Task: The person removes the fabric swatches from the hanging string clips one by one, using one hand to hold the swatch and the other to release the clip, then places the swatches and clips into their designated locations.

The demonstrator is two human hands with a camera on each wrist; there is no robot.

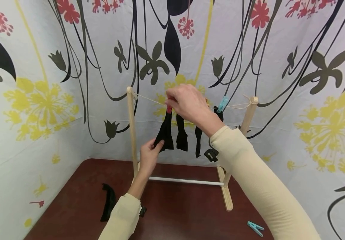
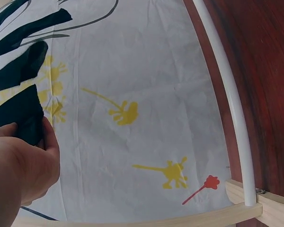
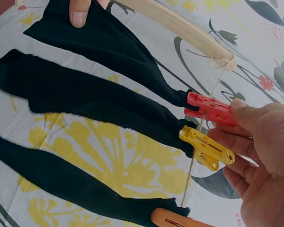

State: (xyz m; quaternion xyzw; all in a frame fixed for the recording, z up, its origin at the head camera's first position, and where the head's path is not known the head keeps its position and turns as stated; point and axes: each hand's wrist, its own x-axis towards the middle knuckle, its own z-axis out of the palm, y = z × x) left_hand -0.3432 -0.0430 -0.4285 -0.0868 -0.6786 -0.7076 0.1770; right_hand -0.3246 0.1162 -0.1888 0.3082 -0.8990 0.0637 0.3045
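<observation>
My right hand (image 1: 188, 101) pinches the handle end of a red clothespin (image 3: 210, 108) on the string. The pin's other end is at the narrow top of a black cloth strip (image 1: 165, 131). Lower down, my left hand (image 1: 149, 155) holds that strip's wide bottom edge between thumb and fingers. Right beside it, a yellow clothespin (image 3: 207, 145) clips a second black strip (image 1: 181, 133) to the string, close to my right fingertips. An orange clothespin (image 3: 180, 220) is on a third strip (image 3: 99, 189). Farther right, a light blue clothespin (image 1: 222, 104) holds another black piece, partly hidden by my right arm.
The string runs between two wooden posts (image 1: 131, 133), joined low down by a white rod (image 1: 185, 181). On the dark red table (image 1: 178, 210) lie a loose black strip (image 1: 109, 201) at left and a blue clothespin (image 1: 255, 228) at right. Patterned fabric (image 1: 100, 100) hangs behind.
</observation>
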